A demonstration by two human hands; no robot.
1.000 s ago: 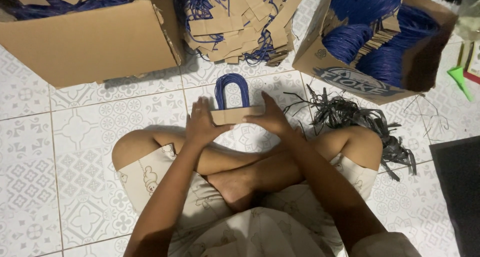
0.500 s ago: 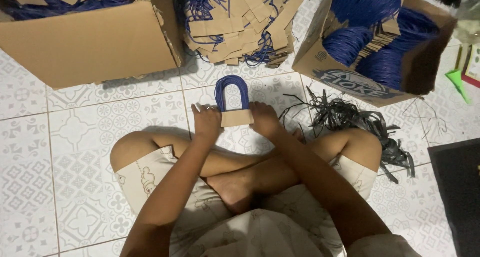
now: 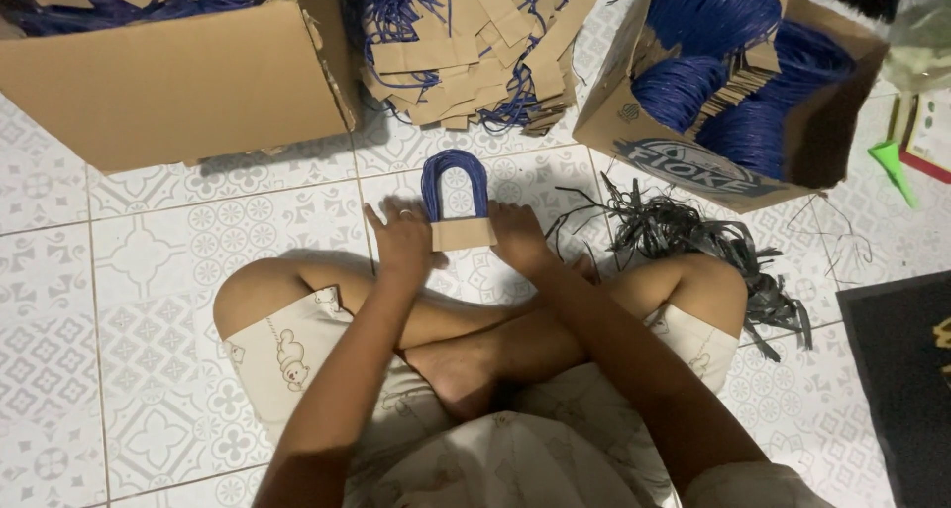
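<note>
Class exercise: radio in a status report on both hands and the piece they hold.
Left hand and right hand pinch the card strip from either side. Blue cord loop arches up from it, flat on tiled floor. Nothing in the way.

A large plain brown cardboard box [image 3: 168,72] stands open on the tiled floor at the upper left, blue cord showing inside. A second brown cardboard box [image 3: 684,156] stands tilted at the upper right, filled with blue cord coils, a blue printed logo across its near wall.
</note>
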